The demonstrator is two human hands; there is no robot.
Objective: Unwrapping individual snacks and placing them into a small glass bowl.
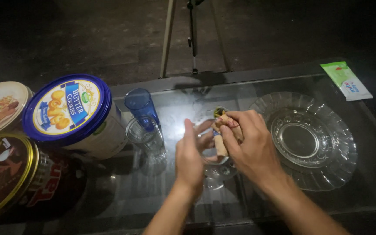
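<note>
Both hands working over glass tabletop | left hand steadying small glass dish, fingers apart | right hand fingers clamping wrapped snack sticks; keeping them low over dish seems wise | beyond, large glass plate, blue tumbler, round tins sitting.

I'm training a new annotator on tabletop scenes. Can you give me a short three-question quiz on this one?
1. True or false: the big clear scalloped glass plate has food on it.
2. Which stands nearer the round blue-lidded tin: A) the tall blue glass tumbler, B) the green and white sachet?
3. What do the right hand fingers hold above the small clear glass stemmed dish, with the left hand beside it?

Key: 1 false. 2 A. 3 A bundle of thin tan wrapped sticks.
</note>
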